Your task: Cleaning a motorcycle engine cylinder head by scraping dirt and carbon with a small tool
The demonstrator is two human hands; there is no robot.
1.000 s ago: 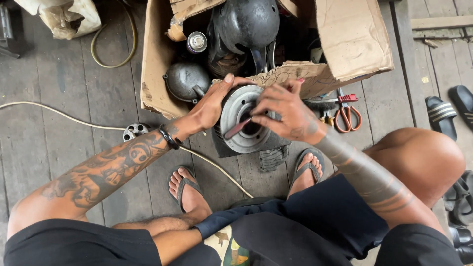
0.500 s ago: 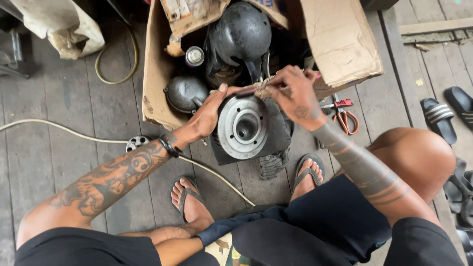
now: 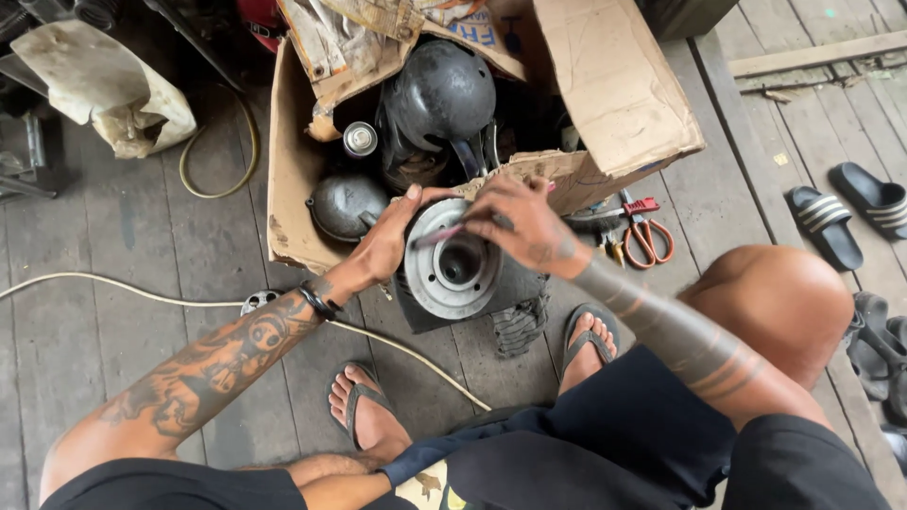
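Head view: round grey metal hub on the plank floor, gripped at its rim and worked with a slim tool.

Looks heavy, rigid and probably greasy, so best taken by the thick outer rim with a full grip, not by the bore. Sits between the feet, just in front of the cardboard box, resting on a dark block. Left hand clasped on the left rim, steadying. Right hand above the top edge, pinching what seems a thin rod laid across the face.
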